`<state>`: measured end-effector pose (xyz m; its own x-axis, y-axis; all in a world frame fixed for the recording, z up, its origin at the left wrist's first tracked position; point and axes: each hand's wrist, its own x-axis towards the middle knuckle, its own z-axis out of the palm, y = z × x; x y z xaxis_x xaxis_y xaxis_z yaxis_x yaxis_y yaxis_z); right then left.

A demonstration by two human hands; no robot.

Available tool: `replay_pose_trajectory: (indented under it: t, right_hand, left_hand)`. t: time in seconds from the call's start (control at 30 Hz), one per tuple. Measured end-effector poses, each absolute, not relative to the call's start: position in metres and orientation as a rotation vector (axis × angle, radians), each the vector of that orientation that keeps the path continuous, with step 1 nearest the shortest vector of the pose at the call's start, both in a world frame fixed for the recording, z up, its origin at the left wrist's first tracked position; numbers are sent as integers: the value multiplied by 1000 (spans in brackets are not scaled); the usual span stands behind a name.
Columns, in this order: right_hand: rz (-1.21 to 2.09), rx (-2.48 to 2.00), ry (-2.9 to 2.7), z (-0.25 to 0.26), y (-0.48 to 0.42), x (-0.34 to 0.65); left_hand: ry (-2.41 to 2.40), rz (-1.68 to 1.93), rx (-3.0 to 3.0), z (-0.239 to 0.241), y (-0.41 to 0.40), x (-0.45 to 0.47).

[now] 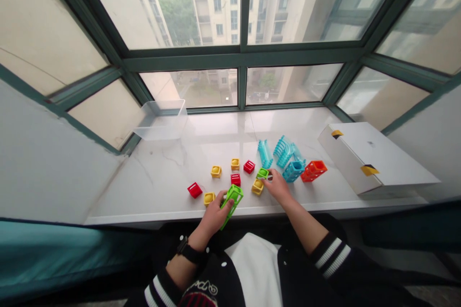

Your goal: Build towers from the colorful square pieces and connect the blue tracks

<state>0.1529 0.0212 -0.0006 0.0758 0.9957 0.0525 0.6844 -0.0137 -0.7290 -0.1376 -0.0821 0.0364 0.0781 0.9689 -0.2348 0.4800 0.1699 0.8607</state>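
My left hand (pixel 215 212) is closed around a long green block (pixel 234 194), held tilted over the sill's front edge. At the right, my right hand (pixel 278 186) has its fingers on a small green block (pixel 262 173), just behind a yellow block (pixel 257 187). Around the hands lie small red blocks, among them one red block (pixel 235 179) behind the long green one, and several yellow blocks, one yellow block (pixel 209 198) beside my left fingers. A blue tower block (pixel 293 171) and an orange tower block (pixel 314 171) sit right of my right hand.
Clear blue track pieces (pixel 284 150) lie behind the blue tower. A see-through plastic bin (pixel 162 129) stands at the back left of the white sill (pixel 151 192). A white box (pixel 378 153) with yellow-and-black tabs is at the right. Windows (pixel 241 61) close off the back.
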Motion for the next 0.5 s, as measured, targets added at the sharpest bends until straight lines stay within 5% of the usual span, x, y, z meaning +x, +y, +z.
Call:
replay_pose_trajectory:
  t: [0.5]
  right_hand:
    - [743, -1739, -1719, -14, 13, 143]
  left_hand:
    - [1512, 693, 1406, 31, -82, -129]
